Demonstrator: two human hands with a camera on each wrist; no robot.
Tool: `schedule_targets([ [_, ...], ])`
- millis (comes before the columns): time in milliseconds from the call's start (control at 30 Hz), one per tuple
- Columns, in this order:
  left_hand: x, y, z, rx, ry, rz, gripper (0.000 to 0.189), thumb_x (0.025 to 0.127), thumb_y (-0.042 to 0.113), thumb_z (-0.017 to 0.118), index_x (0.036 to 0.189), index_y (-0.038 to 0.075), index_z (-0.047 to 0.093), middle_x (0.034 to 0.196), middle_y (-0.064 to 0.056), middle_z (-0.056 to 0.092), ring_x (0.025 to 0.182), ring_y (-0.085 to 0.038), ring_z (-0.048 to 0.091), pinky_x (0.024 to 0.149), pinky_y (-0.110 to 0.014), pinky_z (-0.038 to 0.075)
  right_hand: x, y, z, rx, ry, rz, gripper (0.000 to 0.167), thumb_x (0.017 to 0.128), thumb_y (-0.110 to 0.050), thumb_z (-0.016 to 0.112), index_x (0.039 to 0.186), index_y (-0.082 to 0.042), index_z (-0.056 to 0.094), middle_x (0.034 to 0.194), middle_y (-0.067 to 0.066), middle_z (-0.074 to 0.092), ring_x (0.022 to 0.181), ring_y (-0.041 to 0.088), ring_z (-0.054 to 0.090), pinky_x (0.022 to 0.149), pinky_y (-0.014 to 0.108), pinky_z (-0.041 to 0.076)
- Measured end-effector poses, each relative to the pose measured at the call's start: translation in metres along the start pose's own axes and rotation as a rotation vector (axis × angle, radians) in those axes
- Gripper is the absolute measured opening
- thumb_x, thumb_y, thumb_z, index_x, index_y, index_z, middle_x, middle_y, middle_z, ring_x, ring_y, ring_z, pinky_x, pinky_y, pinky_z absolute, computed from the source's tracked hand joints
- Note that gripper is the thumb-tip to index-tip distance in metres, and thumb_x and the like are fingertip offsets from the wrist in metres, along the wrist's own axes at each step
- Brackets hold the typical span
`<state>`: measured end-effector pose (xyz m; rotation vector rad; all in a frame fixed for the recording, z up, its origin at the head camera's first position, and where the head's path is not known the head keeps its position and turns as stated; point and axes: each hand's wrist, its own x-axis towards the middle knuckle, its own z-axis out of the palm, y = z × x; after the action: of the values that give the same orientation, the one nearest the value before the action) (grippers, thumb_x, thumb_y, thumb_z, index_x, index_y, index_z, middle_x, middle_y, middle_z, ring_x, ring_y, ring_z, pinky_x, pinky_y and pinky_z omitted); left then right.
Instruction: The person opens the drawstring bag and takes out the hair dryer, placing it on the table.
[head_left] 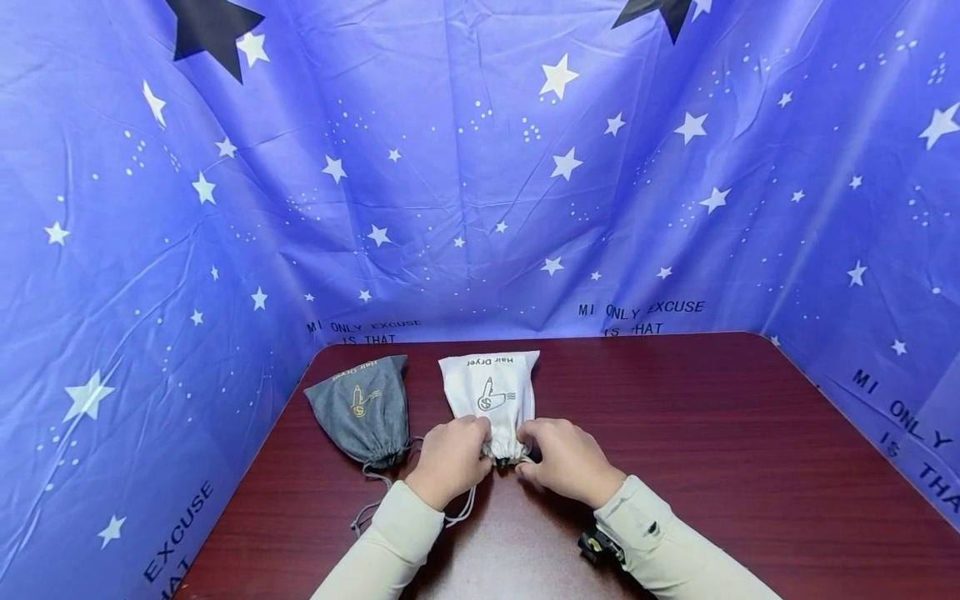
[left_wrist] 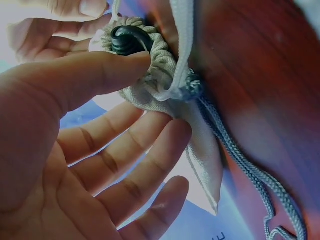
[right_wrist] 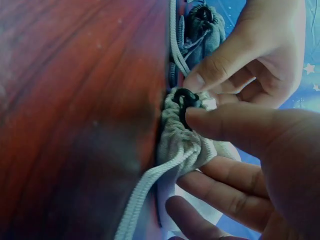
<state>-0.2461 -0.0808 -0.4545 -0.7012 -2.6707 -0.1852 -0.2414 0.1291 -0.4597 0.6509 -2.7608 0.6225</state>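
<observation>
A white drawstring bag printed "Hair Dryer" lies on the table, its gathered mouth toward me. My left hand pinches the left side of that mouth, thumb on the rim and fingers along the outside cloth. On the opposite side my right hand grips the rim the same way. Inside the partly gathered opening shows a black coiled cord; whatever lies deeper is hidden by the cloth. White drawstrings hang from both sides of the mouth.
A grey drawstring bag with gold print lies left of the white one, its grey cord trailing on the dark red wooden table. Blue star-patterned curtains enclose the back and sides.
</observation>
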Motion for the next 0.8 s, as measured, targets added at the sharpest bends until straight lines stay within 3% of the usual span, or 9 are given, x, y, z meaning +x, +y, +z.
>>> schedule_targets([
  [233,-0.001,0.001,-0.003,0.022,-0.014,0.035,0.026,0.069,0.025,0.088,0.079,0.021,0.064,0.07,0.007,0.065,0.062,-0.017,0.064,0.055,-0.037,0.047,-0.001,0.001,-0.008,-0.023,-0.086,0.005,0.028,0.07,-0.039,0.086,0.09,-0.029,0.07,0.081,-0.014,0.066,0.072,0.007,0.058,0.06,0.032,0.048],
  [467,0.0,0.005,-0.004,0.019,-0.007,0.056,0.016,0.071,0.009,0.076,0.078,0.023,0.074,0.069,0.008,0.07,0.062,-0.02,0.067,0.06,-0.039,0.05,-0.004,-0.001,-0.015,-0.038,-0.125,-0.018,0.022,0.075,-0.044,0.084,0.082,-0.03,0.067,0.077,-0.012,0.065,0.069,0.008,0.057,0.057,0.034,0.046],
  [633,-0.001,0.009,-0.004,0.006,-0.011,0.048,0.017,0.072,0.011,0.076,0.072,0.027,0.072,0.066,0.009,0.069,0.058,-0.018,0.065,0.053,-0.037,0.047,-0.004,-0.003,-0.019,-0.045,-0.133,-0.013,0.027,0.083,-0.055,0.076,0.072,-0.035,0.061,0.067,-0.015,0.058,0.063,0.005,0.053,0.053,0.032,0.043],
  [800,-0.001,0.011,-0.007,-0.026,-0.032,0.025,0.02,0.076,0.013,0.074,0.066,0.027,0.064,0.061,0.011,0.061,0.053,-0.015,0.059,0.044,-0.035,0.041,-0.004,-0.005,-0.023,-0.044,-0.126,0.01,0.043,0.096,-0.058,0.063,0.061,-0.034,0.054,0.054,-0.016,0.045,0.055,0.005,0.049,0.05,0.03,0.04],
])
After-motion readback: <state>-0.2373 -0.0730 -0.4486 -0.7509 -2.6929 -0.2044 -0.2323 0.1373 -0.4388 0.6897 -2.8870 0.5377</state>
